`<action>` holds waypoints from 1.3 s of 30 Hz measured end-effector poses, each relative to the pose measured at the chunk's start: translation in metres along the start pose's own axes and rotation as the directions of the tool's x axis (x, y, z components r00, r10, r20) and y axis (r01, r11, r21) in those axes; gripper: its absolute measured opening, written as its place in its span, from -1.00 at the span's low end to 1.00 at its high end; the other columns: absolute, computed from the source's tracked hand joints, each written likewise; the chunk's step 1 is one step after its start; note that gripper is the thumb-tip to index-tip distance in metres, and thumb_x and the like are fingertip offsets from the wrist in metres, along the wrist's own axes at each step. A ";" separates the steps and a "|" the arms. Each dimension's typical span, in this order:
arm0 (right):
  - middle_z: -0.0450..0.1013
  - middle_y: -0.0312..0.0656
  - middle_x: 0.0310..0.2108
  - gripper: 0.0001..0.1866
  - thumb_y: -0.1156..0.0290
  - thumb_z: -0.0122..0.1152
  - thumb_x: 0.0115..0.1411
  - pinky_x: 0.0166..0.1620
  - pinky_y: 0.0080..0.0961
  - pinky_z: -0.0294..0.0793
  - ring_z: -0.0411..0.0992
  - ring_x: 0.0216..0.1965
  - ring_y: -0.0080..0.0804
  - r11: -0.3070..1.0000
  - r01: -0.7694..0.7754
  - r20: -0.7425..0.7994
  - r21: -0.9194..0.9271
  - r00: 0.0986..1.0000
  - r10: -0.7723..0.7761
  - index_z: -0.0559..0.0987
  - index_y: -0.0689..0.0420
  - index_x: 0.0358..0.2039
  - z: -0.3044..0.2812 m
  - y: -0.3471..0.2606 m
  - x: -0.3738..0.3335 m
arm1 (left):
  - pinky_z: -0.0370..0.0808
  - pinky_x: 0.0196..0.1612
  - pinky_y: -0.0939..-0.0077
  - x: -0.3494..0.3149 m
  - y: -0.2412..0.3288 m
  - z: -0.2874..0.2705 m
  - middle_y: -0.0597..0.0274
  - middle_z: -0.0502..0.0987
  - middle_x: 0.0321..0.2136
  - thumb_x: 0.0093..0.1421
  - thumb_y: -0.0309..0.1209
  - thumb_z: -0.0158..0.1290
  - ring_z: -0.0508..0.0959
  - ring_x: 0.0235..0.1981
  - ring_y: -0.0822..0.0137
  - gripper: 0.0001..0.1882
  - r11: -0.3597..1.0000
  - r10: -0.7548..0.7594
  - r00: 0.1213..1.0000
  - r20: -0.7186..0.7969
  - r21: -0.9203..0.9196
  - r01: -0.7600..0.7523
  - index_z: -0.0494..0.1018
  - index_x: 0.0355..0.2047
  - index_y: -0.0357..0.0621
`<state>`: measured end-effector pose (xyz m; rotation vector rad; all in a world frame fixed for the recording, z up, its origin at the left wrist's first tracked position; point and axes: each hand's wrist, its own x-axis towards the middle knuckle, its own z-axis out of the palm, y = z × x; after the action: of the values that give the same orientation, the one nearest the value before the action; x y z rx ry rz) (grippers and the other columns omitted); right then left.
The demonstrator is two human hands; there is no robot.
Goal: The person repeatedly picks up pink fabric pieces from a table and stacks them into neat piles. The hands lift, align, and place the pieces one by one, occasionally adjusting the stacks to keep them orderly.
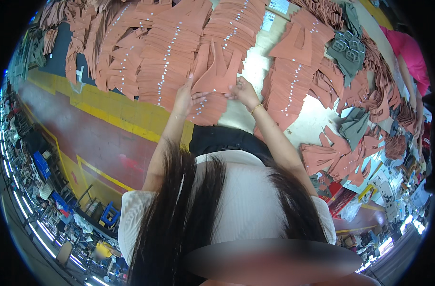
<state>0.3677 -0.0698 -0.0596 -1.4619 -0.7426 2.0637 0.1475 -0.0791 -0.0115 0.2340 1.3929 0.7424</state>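
Note:
A salmon-coloured cut fabric piece (219,76) with a notched top edge lies over a fanned stack of like pieces, in front of me. My right hand (245,93) has its fingers curled in a pinch at the piece's lower right corner. At the lower left edge, my left hand (184,99) touches the fabric with its fingers stretched out and the thumb apart. Small white tags run in lines along the overlapping fabric stack (167,62) just beyond my left hand.
More salmon stacks (286,88) lie to the right. Dark green pieces (354,125) and grey-green bundles (346,50) lie among them. At the far right a person in a pink top (408,55) reaches toward the table. A yellow-marked floor (98,112) shows on the left.

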 end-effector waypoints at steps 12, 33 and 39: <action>0.48 -0.10 -0.39 -0.69 0.40 0.12 0.21 -0.37 -0.59 0.53 0.54 -0.42 -0.43 0.981 0.054 -0.102 -0.186 0.992 -0.074 0.30 0.27 -0.14 0.000 0.012 -0.003 | 0.49 -0.42 0.56 -0.019 0.008 0.021 0.19 0.56 -0.45 0.10 -0.40 0.13 0.54 -0.50 0.46 -0.71 0.803 0.416 0.907 0.063 0.443 -0.399 0.50 -0.19 -0.31; 0.48 -0.22 -0.39 -0.76 0.38 0.12 0.18 -0.25 -0.58 0.45 0.47 -0.36 -0.53 0.869 0.146 -0.165 -0.473 0.954 -0.249 0.47 0.26 -0.20 -0.047 0.004 -0.038 | 0.46 -0.67 0.56 0.200 0.244 -0.003 0.10 0.54 -0.58 0.03 -0.48 -0.04 0.59 -0.62 0.33 -0.69 0.429 0.464 0.884 -0.061 0.888 -0.164 0.45 -0.20 -0.34; 0.52 -0.17 -0.40 -0.78 0.35 0.13 0.17 -0.25 -0.50 0.44 0.48 -0.35 -0.46 0.877 0.192 -0.218 -0.441 0.925 -0.312 0.50 0.22 -0.24 -0.055 -0.020 -0.043 | 0.48 -0.56 0.39 0.224 0.243 -0.017 -0.05 0.55 -0.57 -0.06 -0.39 0.00 0.58 -0.63 0.22 -0.67 0.000 0.601 0.793 0.098 0.992 -0.123 0.50 -0.29 -0.34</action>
<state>0.4341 -0.0760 -0.0315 -1.7273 -1.2311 1.5118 0.0498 0.2338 -0.0582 1.7674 2.0749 0.0610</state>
